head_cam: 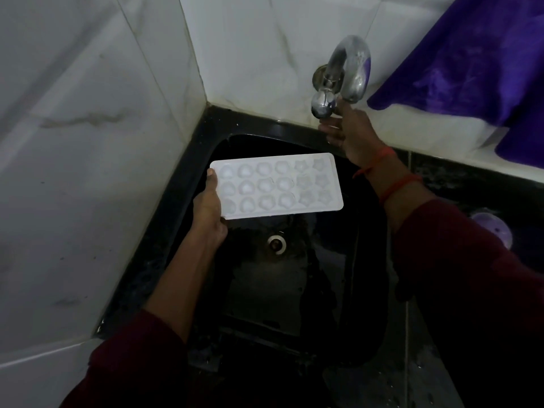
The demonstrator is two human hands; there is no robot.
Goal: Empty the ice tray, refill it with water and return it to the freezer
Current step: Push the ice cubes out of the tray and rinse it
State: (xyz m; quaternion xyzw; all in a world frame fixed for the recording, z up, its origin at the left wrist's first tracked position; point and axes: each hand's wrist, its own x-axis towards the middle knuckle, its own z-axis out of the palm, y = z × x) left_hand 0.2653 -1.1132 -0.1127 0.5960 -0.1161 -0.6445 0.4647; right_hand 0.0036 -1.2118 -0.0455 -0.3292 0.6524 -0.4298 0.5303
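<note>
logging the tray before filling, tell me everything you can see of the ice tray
The ice tray is a white, plastic-looking rectangle with rounded corners and three rows of six moulds: rounded ones on the left, star shapes in the two right columns. It is held about level, moulds up, over the black sink; the left hand grips its left end. Contents unclear.

the left hand (209,207) grips the short left end of the white ice tray (276,185) and holds it level over the black sink (164,231), above the drain (276,244). its cups face up; what they hold cannot be told. the right hand (348,134) reaches up to the metal tap (350,66) on the tiled wall (88,142), thumb and fingers pinching its round knob (323,103). red threads (397,187) circle that wrist. a purple cloth (477,60) hangs at upper right.
</note>
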